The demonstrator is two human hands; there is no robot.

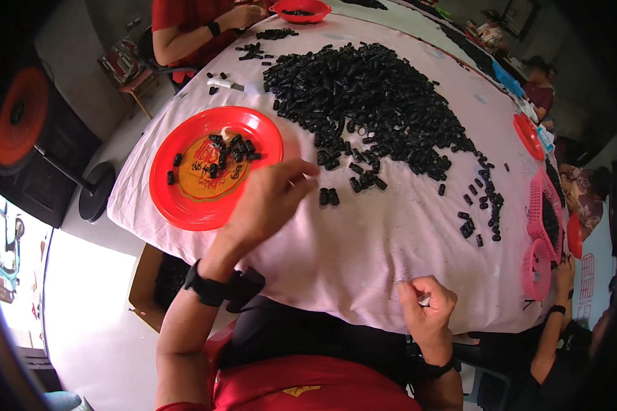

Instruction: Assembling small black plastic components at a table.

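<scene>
The right hand point(428, 308) is curling into a loose fist at the near edge of the pink cloth point(363, 253), and its fingers are hiding most of a small pale piece point(424, 299) pinched under the thumb; what that piece is cannot be made out. The left hand point(271, 198) is reaching out over the cloth just right of the red plate point(185, 205), fingers drawn together and pointing toward a pair of black pieces point(328, 196); whether the fingertips are gripping anything is not showing, since the back of the hand is covering them. Those two pieces are lying side by side, short, dark and tube-like, just beyond the fingertips and just short of the big heap of black pieces point(370, 103), which is spreading across the cloth to the right of the plate and beyond it. A handful of the same black pieces is sitting on the plate around a small white object point(225, 134), too small to identify. Beyond the plate, another person's arm point(199, 34) is resting by a red bowl point(300, 9), which the picture's top edge is cutting off. Well right of the plate, pink baskets point(543, 226) are bending along the dark rim.
</scene>
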